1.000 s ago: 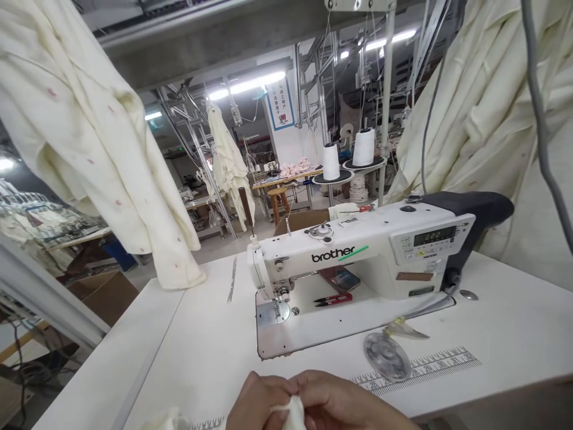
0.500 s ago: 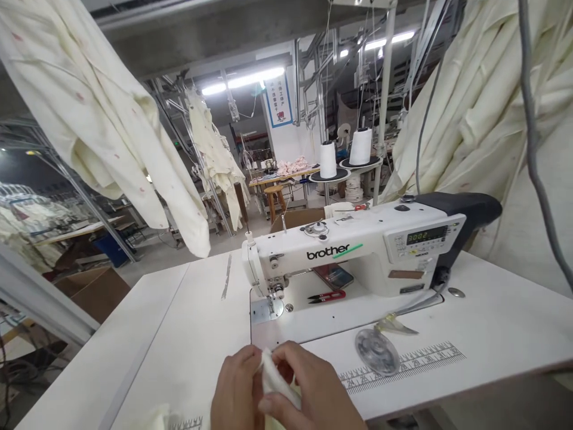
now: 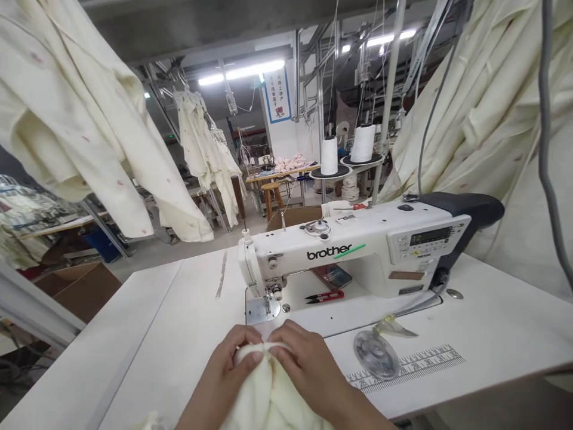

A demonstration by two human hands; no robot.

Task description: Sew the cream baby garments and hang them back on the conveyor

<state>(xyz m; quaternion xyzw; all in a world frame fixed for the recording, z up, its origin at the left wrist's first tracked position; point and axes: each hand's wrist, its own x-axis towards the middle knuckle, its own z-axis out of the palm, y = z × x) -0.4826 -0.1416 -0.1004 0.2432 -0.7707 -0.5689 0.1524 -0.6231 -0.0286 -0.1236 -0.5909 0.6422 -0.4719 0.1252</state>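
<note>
Just short of the needle plate (image 3: 258,312), the left hand (image 3: 230,365) and right hand (image 3: 305,359) pinch the upper edge of the cream cloth (image 3: 256,397), fingers closed on it, thumbs nearly meeting. The edge is gathered, but no cloth lies under the needle; how much is finished cannot be told. A ruler scale (image 3: 432,363) marks the white tabletop (image 3: 165,340); pale garments (image 3: 107,140) hang around the workroom.

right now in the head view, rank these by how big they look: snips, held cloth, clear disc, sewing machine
1. Sewing machine
2. Held cloth, judged by the part that shows; it is also nearer the camera
3. Clear disc
4. Snips
</note>
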